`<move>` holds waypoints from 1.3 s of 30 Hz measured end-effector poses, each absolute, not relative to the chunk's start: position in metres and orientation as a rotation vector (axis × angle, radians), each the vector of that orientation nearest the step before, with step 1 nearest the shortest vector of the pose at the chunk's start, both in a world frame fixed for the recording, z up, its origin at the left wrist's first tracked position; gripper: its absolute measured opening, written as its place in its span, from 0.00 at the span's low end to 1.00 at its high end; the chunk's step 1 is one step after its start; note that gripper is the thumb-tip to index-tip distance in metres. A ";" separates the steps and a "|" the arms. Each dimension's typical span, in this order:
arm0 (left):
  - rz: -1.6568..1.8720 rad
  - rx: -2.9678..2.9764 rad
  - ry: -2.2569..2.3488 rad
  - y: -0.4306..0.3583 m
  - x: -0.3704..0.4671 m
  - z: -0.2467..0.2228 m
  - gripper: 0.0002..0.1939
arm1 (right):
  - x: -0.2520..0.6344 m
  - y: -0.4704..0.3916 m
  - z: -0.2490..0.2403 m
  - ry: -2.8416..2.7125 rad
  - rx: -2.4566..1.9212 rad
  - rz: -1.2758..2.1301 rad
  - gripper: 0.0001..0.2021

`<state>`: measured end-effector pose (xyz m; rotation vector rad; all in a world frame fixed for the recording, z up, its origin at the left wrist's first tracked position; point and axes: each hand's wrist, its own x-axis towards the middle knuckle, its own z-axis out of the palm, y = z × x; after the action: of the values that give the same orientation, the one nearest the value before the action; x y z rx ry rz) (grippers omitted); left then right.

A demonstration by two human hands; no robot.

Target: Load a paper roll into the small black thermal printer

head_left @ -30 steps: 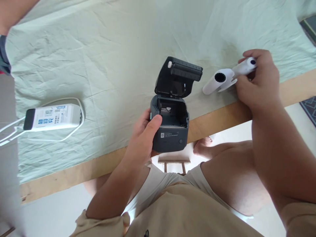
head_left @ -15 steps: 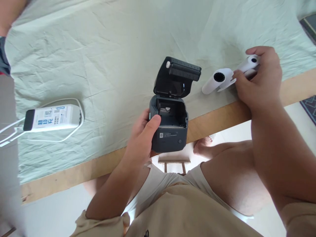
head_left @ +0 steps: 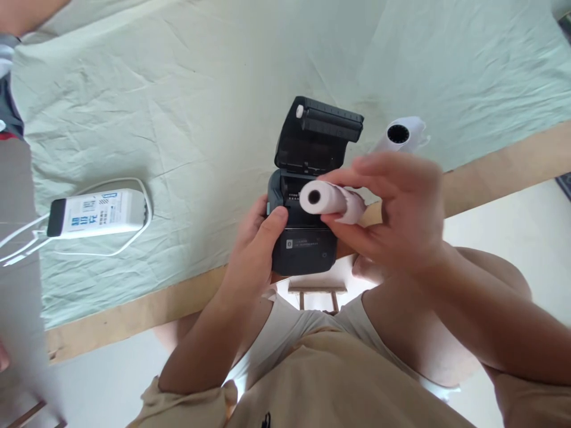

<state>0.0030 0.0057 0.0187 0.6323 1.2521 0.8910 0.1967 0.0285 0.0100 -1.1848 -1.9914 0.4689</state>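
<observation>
My left hand (head_left: 256,249) grips the left side of a dark label printer (head_left: 306,252), thumb on its front rim. The printer's lid (head_left: 319,134) stands up, showing a roller with a white end. Between the fingers and thumb of my right hand (head_left: 392,208) is a white paper roll (head_left: 328,201) with a small dark core. The roll hangs over the printer's open compartment and covers part of it; I cannot tell whether they touch. Behind my right hand, a second white paper roll (head_left: 399,134) with a wider black core lies on the cloth.
A white power bank (head_left: 96,213) with cables lies at left on the pale green cloth (head_left: 200,119). The wooden table edge (head_left: 178,297) runs below the printer, with a small stool (head_left: 316,291) beneath. At the upper left shows part of another person's arm (head_left: 31,15).
My right hand has lifted the small-core paper roll from the cloth at right and carried it left over the printer. My left hand and the printer have stayed nearly still.
</observation>
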 end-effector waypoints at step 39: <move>0.976 0.547 1.184 0.010 0.002 0.017 0.21 | 0.191 0.050 0.008 -2.032 -0.890 0.331 0.08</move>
<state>0.0023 0.0099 0.0165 0.5475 1.1844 0.9762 0.1914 0.0505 0.0083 -0.8898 -2.0320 0.3313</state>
